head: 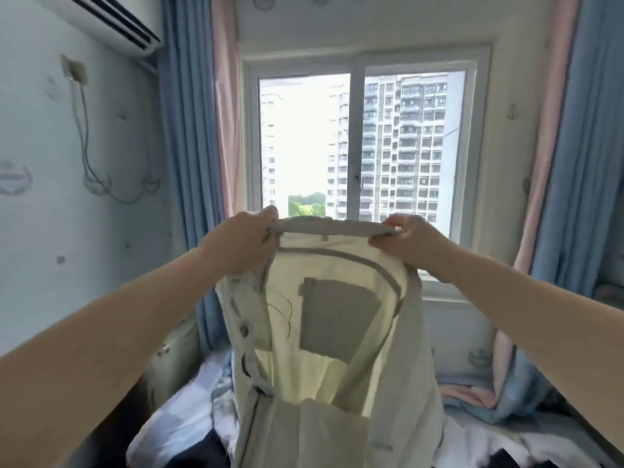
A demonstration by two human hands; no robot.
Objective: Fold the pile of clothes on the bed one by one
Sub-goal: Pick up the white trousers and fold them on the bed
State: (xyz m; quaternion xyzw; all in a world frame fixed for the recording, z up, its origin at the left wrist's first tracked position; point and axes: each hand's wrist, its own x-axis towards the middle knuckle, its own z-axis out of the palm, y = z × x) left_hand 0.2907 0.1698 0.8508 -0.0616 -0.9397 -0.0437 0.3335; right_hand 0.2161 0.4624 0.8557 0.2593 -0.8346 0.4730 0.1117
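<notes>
A pale grey garment [341,359] hangs in the air in front of the window [358,146], held up by its top band above the bed [557,440]. The left hand [248,241] grips the band's left end, fingers curled tight round bunched cloth. The right hand [410,241] pinches the right end, thumb on the near side and fingers folded over the edge. Daylight shines through the fabric, showing a darker square pocket patch near the middle and a row of buttons down the left edge. The garment's lower end drops out of view at the bottom, over a heap of white and dark clothes [175,430] on the bed. Blue curtains [182,130] with pink linings flank the window, and an air conditioner [101,21] sits high on the left wall.
</notes>
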